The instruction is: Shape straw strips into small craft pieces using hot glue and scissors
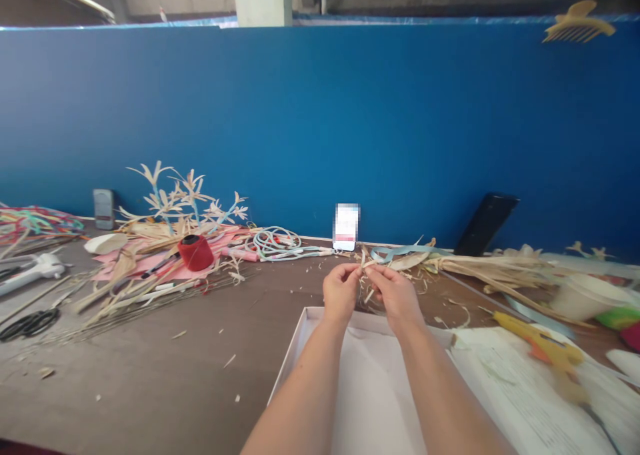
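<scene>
Above the far edge of a shallow white box (385, 401), my left hand (341, 291) and my right hand (395, 295) meet almost fingertip to fingertip. Both are pinched closed on a small pale straw-like strip (363, 260); its exact shape is too small to make out. Beyond my fingers lie loose pale shavings (425, 268) and a light-blue ribbon (400, 249). A phone (346, 227) with a lit screen leans on the blue partition just behind my left hand.
To the left are flowers made of pale strips (173, 198), a red thread spool (195, 252), black-handled scissors (30, 323) and coiled pale-blue cord (277, 243). At right lie a yellow glue gun (543, 345), printed paper (505, 375), a white cup (585, 296) and a dark upright object (485, 225).
</scene>
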Tool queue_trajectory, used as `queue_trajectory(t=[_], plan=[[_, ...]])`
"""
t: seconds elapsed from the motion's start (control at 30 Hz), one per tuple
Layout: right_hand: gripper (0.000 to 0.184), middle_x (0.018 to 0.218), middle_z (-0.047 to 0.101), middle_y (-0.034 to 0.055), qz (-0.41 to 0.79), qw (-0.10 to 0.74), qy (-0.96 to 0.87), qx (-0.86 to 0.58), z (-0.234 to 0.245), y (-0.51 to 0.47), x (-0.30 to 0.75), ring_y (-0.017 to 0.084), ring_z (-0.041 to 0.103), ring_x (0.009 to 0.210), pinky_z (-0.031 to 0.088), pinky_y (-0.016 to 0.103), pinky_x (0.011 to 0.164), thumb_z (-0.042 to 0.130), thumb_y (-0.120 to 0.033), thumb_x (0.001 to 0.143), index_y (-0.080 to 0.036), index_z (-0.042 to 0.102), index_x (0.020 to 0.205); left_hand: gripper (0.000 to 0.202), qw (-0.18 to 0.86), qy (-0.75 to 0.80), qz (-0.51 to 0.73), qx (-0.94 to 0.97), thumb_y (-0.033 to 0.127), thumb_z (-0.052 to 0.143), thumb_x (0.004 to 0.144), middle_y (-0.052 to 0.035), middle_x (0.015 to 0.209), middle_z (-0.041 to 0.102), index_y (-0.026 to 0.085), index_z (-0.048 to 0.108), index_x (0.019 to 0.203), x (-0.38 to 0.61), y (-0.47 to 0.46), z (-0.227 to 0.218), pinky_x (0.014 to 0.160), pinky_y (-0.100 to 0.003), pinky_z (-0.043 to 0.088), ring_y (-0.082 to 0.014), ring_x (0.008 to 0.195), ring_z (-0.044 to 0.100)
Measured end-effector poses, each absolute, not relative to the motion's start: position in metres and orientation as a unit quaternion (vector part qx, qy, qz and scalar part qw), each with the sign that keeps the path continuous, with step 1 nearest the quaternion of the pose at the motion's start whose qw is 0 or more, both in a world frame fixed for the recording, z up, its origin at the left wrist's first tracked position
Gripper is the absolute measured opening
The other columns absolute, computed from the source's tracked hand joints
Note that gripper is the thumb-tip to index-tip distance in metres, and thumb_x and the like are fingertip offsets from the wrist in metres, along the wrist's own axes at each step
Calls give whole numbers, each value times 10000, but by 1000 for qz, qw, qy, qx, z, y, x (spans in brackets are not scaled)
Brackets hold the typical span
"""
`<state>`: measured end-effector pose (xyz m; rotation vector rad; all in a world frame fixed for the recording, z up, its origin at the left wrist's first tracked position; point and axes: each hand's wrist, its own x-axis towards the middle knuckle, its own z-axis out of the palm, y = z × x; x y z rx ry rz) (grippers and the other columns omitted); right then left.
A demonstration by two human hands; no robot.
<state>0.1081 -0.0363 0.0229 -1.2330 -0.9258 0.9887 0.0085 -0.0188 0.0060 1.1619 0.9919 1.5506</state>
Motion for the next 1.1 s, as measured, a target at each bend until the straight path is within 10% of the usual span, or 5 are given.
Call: queue_trajectory(t=[1.1], plan=[[331, 456, 405, -66, 442, 628, -371, -522, 15, -33, 104, 69, 315, 430, 212, 212, 406, 725, -390, 573, -148, 689, 797, 138, 320, 449, 644, 530, 221, 569, 759, -34, 813, 666, 205, 700, 801, 14, -21, -3, 715, -262, 432, -153, 771, 588]])
